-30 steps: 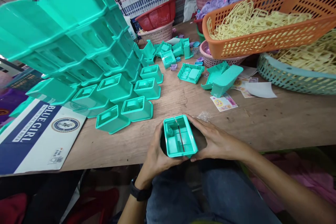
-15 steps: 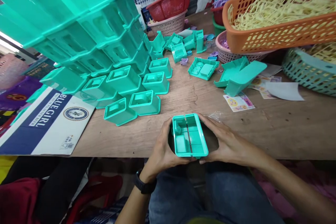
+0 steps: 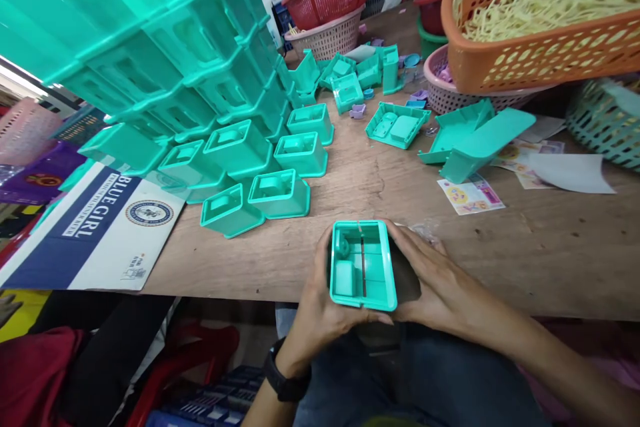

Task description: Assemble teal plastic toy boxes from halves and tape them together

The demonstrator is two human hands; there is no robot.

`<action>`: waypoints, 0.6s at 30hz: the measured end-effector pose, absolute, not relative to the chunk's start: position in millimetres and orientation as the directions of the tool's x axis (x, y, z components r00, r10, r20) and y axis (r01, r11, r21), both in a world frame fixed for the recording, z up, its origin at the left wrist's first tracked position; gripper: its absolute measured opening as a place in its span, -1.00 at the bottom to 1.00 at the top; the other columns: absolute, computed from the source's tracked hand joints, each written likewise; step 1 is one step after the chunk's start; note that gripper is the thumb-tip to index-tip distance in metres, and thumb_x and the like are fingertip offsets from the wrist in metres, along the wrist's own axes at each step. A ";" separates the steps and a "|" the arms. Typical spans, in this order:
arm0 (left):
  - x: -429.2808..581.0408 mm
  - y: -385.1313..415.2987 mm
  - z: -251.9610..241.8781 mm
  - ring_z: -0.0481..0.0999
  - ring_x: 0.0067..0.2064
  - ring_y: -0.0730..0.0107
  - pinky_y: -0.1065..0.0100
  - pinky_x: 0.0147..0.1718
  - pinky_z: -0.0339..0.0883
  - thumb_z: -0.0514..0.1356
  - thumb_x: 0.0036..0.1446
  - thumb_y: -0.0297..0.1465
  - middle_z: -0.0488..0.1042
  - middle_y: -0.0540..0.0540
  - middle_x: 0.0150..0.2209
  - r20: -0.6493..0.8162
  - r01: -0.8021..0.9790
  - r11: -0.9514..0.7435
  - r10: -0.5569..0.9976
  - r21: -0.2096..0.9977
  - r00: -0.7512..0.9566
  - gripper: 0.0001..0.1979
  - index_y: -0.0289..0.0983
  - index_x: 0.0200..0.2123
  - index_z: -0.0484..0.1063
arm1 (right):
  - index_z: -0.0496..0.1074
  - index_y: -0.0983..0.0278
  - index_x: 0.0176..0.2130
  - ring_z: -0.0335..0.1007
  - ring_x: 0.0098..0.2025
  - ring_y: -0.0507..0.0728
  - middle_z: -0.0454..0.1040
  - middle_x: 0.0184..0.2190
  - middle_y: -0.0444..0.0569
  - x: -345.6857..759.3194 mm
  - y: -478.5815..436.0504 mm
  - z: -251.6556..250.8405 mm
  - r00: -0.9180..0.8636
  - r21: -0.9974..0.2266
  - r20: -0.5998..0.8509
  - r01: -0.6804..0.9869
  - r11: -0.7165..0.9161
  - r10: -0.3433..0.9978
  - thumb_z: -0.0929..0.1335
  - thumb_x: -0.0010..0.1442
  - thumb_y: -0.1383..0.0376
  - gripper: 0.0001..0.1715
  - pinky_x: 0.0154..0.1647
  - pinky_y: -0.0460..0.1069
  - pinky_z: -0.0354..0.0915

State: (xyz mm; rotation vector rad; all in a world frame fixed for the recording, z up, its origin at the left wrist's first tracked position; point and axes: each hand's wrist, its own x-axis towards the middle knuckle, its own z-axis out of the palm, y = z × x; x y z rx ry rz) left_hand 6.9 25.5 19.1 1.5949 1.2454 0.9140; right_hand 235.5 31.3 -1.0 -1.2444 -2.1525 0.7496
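Observation:
Both hands grip one small teal plastic box (image 3: 363, 265) at the near edge of the wooden table (image 3: 525, 247). My left hand (image 3: 316, 310) wraps its left side, fingers curled under it. My right hand (image 3: 436, 280) clasps its right side. The box's open face points up at me, showing inner compartments and a thin slot down the middle. Just beyond it, several similar teal boxes (image 3: 280, 193) lie on the table in rows.
A tall leaning stack of teal boxes (image 3: 150, 47) fills the left. A printed cardboard sheet (image 3: 95, 230) lies at the left edge. Loose teal parts (image 3: 397, 123), stickers (image 3: 470, 193) and paper lie further back. An orange basket (image 3: 540, 47) of yellow pieces, plus red and pink baskets, stand behind.
The view has shifted, so the table's things sit further right and lower in the picture. The box has turned slightly in my hands; my grip on it is the same.

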 end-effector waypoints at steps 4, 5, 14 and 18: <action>20.0 17.1 14.8 0.38 0.31 -0.28 -0.23 0.29 0.33 0.45 -0.39 0.31 0.27 -0.33 0.30 0.094 0.336 -0.132 0.987 0.933 0.128 0.30 -0.13 0.33 0.05 | -0.33 -0.06 0.54 0.19 0.39 0.61 0.19 0.43 0.22 226.9 23.1 -8.2 -0.342 -0.681 0.197 0.626 0.379 0.919 0.56 0.01 0.13 0.46 0.28 0.53 0.23; 21.9 16.6 15.0 0.37 0.31 -0.28 -0.24 0.30 0.31 0.45 -0.40 0.32 0.26 -0.32 0.28 0.130 0.357 -0.162 0.985 0.920 0.111 0.27 -0.14 0.30 0.10 | -0.30 -0.05 0.54 0.19 0.39 0.62 0.20 0.42 0.21 225.5 21.8 -9.6 -0.330 -0.678 0.204 0.631 0.376 0.922 0.55 0.00 0.14 0.44 0.27 0.52 0.24; 33.1 2.1 14.6 0.52 0.15 -0.16 -0.18 0.17 0.47 0.47 -0.31 0.29 0.43 -0.23 0.14 0.101 0.360 -0.070 0.993 0.930 -0.068 0.16 -0.14 0.25 0.13 | -0.38 -0.01 0.53 0.31 0.32 0.60 0.26 0.38 0.25 217.2 17.6 -13.3 -0.285 -0.619 0.281 0.676 0.400 0.916 0.45 -0.02 0.27 0.41 0.14 0.47 0.39; 36.0 -4.2 13.2 0.55 0.10 -0.13 -0.17 0.12 0.53 0.53 -0.22 0.09 0.46 -0.20 0.10 0.144 0.434 -0.073 0.981 0.898 -0.133 0.00 -0.13 0.19 0.18 | -0.37 -0.01 0.53 0.35 0.28 0.63 0.33 0.33 0.26 206.9 10.7 -11.5 -0.235 -0.626 0.306 0.680 0.381 0.923 0.38 -0.01 0.31 0.36 0.08 0.55 0.40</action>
